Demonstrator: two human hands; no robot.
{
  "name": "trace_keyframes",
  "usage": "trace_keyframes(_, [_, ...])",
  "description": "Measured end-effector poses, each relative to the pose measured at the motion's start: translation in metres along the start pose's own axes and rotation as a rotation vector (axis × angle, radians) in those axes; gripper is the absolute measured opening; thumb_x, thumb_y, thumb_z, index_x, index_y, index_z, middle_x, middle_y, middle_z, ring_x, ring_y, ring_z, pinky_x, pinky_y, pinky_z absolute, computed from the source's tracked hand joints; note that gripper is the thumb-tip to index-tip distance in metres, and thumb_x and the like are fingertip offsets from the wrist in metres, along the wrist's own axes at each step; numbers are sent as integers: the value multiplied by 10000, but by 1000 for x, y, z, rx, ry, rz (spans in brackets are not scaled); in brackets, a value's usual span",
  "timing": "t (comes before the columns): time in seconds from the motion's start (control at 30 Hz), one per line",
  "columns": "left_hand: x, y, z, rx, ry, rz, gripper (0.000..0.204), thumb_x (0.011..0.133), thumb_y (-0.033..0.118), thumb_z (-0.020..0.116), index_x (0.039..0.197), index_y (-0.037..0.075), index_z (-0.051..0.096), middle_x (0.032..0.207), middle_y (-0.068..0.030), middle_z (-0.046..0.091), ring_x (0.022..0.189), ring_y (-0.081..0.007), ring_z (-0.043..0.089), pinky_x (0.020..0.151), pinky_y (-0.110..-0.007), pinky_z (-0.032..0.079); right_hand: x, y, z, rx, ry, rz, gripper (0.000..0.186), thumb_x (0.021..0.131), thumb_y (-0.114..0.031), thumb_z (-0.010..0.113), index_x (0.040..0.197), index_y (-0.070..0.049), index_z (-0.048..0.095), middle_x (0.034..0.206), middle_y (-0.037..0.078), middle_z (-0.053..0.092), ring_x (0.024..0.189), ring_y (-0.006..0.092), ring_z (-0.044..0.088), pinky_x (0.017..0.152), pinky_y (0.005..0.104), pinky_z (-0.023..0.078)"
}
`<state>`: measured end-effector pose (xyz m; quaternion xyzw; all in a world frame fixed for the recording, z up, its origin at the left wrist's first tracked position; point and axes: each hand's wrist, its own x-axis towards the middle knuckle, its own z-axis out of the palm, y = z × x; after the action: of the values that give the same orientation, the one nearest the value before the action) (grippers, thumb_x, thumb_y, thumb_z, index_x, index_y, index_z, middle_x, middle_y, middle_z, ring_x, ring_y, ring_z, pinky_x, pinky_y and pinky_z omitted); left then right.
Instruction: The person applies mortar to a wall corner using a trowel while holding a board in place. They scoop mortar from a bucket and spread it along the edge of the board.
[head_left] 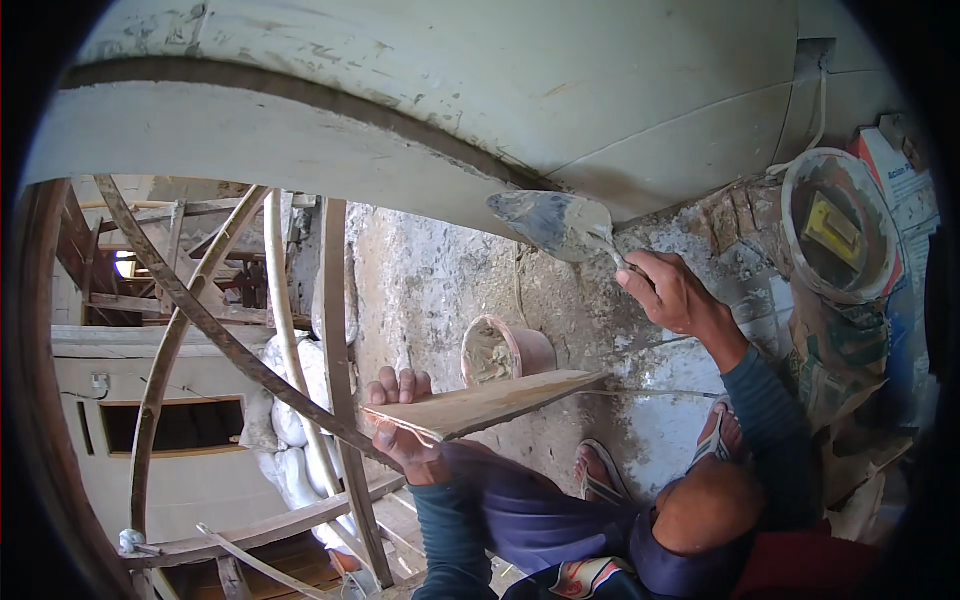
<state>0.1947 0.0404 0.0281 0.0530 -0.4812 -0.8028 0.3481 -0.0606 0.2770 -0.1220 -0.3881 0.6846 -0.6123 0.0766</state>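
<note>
My right hand is closed round the handle of a trowel. The trowel's pointed blade, smeared with grey mortar, lies along the lower edge of the pale ledge; whether it touches cannot be made out. My left hand grips one end of a wooden board, fingers above and thumb side below. The board is held nearly level over my thigh. Just beyond it on the floor stands a pinkish bucket with grey mortar inside.
Bamboo poles and a wooden post form scaffolding at the left, beside a drop to a lower level. White sacks lie behind it. On the right stands a mortar-stained bucket holding a yellow float, near paper bags. A cord crosses the floor.
</note>
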Motion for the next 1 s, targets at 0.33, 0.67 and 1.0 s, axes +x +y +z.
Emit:
trace_keyframes(0.33, [8, -8, 9, 35, -3, -8, 322, 686, 83, 779, 896, 157, 546, 884, 25, 460, 840, -147, 490, 843, -340, 388, 36, -26, -2, 138, -200, -17, 335, 1004, -256, 564, 875, 53, 551, 702, 247, 514, 661, 448, 521, 608, 476, 401])
trace_keyframes(0.67, [9, -14, 11, 58, 8, -32, 323, 676, 114, 794, 931, 145, 599, 866, 25, 460, 817, -139, 499, 782, -305, 378, 41, -33, 19, 22, 25, -237, 213, 951, -177, 639, 920, 25, 579, 727, 225, 607, 618, 425, 610, 541, 479, 470])
trace_keyframes(1.0, [15, -18, 14, 73, 7, -51, 303, 692, 112, 796, 883, 155, 564, 872, 26, 458, 832, -137, 498, 781, -300, 383, 19, 5, 32, -27, -20, -167, 215, 889, -153, 681, 976, 24, 597, 788, 219, 643, 680, 424, 652, 583, 468, 517])
